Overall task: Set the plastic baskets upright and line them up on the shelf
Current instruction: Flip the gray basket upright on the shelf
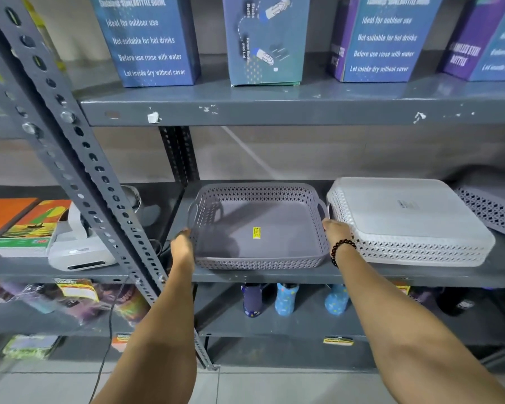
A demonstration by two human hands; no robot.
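- Where the neighbouring bay shows at far left, an orange-and-green boxed item [27, 225] lies flat beside a white device [79, 252], both on that bay's shelf.
- Perforated grey upright [67, 158] slants across the left of the view, in front of both.
- Left hand [182, 243] wrapped over the left rim of the purple basket [260, 228], fingers curled on the edge just below the handle cut-out.
- Purple basket sits upright, open side up, on the grey middle shelf [274, 277]; yellow sticker [256, 232] on its inner floor.
- Right hand [337, 231] closed on the basket's right rim, wedged between it and the next basket; dark beaded bracelet [341, 250] on the wrist.
- White basket [405, 223] lies upside down, flat bottom up, just beside the purple one, touching or nearly touching at the hand.
- Further right, another purple basket [496, 208], also inverted, tilted against the white one; partly cut off by the frame edge.
- Shelf above carries blue and purple bottle boxes [149, 39] standing in a row.
- Shelf below holds patterned bottles [286, 298], upright.
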